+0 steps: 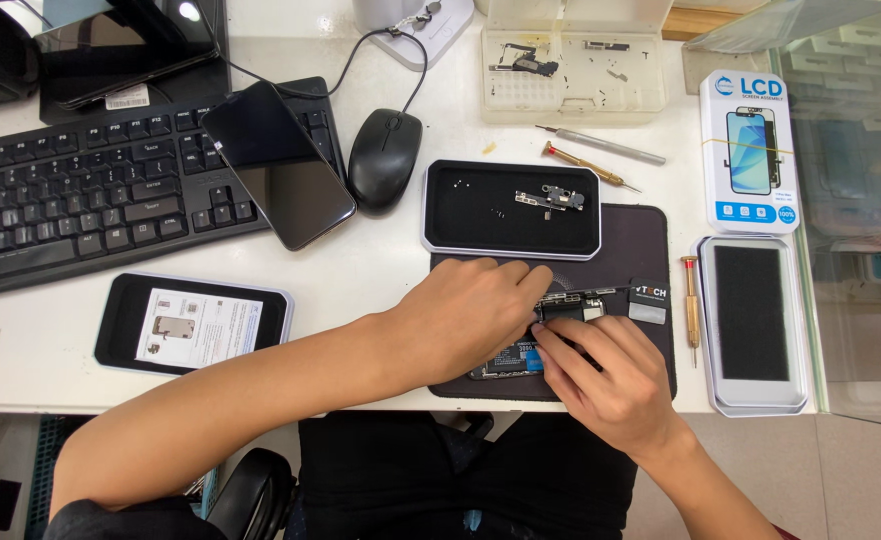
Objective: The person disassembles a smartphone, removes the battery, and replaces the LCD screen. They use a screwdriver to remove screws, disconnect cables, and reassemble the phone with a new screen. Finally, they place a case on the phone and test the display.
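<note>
Both hands working on the opened phone [521, 358] lying on the dark mat [651, 255], mid-teardown imo. Left hand [466, 315] fingers curled, pressing it down; right hand [601, 370] fingertips pinching near the top edge, can't tell what they're holding tbh. Next move's needing a fine, steady grip

White-blue screen box [751, 150] far right – dark phone screen [279, 165] on keyboard [71, 200]

One head-worn camera looks steeply down, close over the white desk [381, 270].
</note>
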